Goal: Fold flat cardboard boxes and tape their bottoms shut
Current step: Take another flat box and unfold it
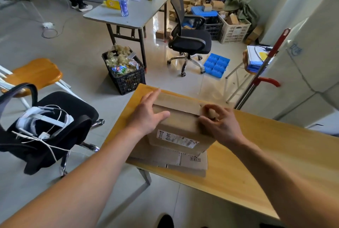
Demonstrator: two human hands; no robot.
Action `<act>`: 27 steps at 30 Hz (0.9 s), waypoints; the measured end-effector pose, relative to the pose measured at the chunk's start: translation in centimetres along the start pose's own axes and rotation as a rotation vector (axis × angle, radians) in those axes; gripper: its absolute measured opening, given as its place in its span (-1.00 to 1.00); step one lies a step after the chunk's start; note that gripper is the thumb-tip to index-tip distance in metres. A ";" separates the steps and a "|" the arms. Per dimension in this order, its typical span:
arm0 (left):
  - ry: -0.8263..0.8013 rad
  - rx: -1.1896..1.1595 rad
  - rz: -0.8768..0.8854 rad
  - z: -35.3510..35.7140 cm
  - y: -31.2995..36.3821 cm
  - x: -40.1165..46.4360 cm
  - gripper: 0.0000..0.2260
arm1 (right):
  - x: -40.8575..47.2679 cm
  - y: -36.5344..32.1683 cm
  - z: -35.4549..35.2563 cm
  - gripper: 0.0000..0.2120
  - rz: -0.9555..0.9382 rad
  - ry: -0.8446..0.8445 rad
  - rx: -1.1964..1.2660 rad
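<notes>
Both our bare forearms reach to the box [176, 126], which stands on flat cardboard [185, 159] at the near left end of the wooden table [275, 154]. Our left hand [148, 115] lies spread and flat across the box's top flaps. Our right hand [220, 123], at the box's right edge, curls its fingers around something small; we cannot tell what. Beyond the box stands a black crate [128, 79].

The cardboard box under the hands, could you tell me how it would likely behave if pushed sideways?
The cardboard box looks empty, so probably light. It rests on flat cardboard sheets, so it may slide easily. Its flaps seem untaped under the left hand, so likely to spring open.
</notes>
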State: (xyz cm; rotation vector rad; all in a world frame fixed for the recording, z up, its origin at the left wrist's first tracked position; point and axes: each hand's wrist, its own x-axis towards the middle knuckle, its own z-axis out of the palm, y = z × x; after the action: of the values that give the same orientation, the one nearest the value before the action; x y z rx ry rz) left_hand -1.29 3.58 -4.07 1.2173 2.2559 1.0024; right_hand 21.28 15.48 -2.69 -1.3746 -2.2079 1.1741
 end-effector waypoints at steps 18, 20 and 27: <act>0.073 -0.247 0.310 18.3 29.1 -5.8 -0.63 | -13.4 13.9 -21.3 -0.69 0.066 0.764 0.263; 0.024 -0.299 0.378 23.7 33.8 -9.6 -0.66 | -18.2 18.5 -25.5 -0.65 0.120 0.874 0.241; -0.359 -0.430 0.485 42.1 47.0 -24.9 -0.78 | -38.0 32.9 -37.7 -0.63 0.419 1.151 0.112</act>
State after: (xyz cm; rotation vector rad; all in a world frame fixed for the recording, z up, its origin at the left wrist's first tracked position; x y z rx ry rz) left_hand 64.78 17.21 2.67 1.6161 1.4075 1.2358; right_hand 83.51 8.62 2.35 -1.8393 -1.0584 0.3512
